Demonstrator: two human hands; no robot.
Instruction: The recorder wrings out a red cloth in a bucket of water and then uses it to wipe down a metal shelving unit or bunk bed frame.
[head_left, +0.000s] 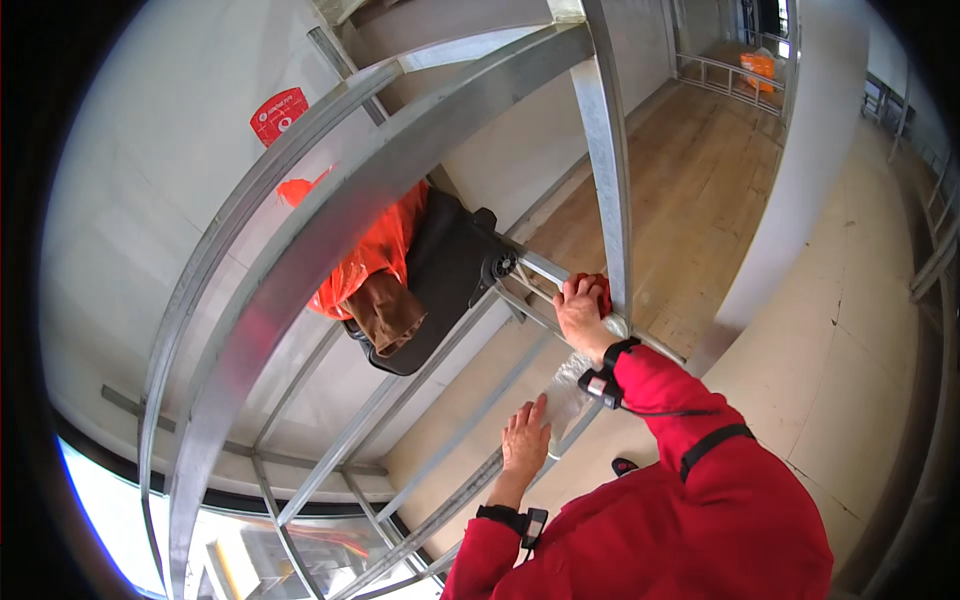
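Observation:
My right hand (581, 313) has its fingers around a red object (603, 294), partly hidden, at the foot of an upright metal post (606, 172). Crinkled clear plastic film (568, 390) lies along the frame between my two hands. My left hand (526, 439) rests with extended fingers against the lower part of this film, beside a metal rail (480, 476), and grips nothing that I can see. Beyond my hands, a black wheeled suitcase (450, 262) lies on the rails of the metal frame. An orange plastic bag (375, 247) and a brown cloth (384, 311) are on top of it.
A wide curved-looking metal beam (300, 262) crosses above the suitcase. A red sticker (279, 116) with writing is on the white wall (135, 187). Wooden flooring (697, 180) stretches away, with an orange bag (757, 69) at its far end. A window (300, 547) is at lower left.

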